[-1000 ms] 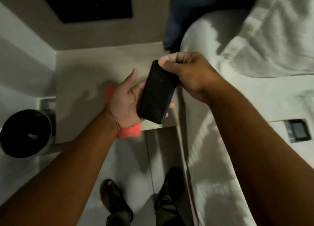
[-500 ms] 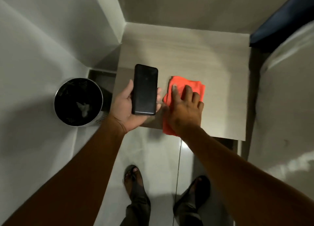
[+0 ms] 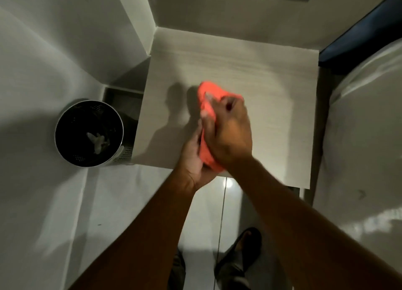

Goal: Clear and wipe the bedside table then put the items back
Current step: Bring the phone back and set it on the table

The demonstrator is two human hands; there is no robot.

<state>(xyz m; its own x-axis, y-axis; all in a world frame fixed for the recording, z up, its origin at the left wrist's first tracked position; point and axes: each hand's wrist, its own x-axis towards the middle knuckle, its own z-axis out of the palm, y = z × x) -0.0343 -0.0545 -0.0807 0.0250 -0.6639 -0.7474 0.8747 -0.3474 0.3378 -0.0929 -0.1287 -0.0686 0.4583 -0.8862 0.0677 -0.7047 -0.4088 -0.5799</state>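
The right hand [image 3: 228,135] has its grip closed over a bunched orange cloth [image 3: 206,98], fingers curled down on top of it, and the cloth spills out ahead of the knuckles and under the palm. The left hand [image 3: 193,157] lies just beneath and to the left, palm turned toward the cloth and touching its lower fold; whether its grip pinches the cloth or only cups under it I cannot tell, since the right hand covers most of it (the blur does not help either). No phone or other item shows in either hand.

Both hands sit over the near edge of the desk [image 3: 272,89], whose pale top shows nothing on it but the cloth and the hands' shadows. A black bin [image 3: 88,133] stands on the floor just left of the desk, and the white bed [image 3: 365,137] runs along its right side.

The step in hand looks like wiping. To do it well, I would flatten the cloth into a broad pad rather than a ball, press evenly, and work in overlapping strokes from the far wall corner toward the near edge, taking the rims and corners too. Sweep any crumbs left toward the bin, not right onto the bedding.
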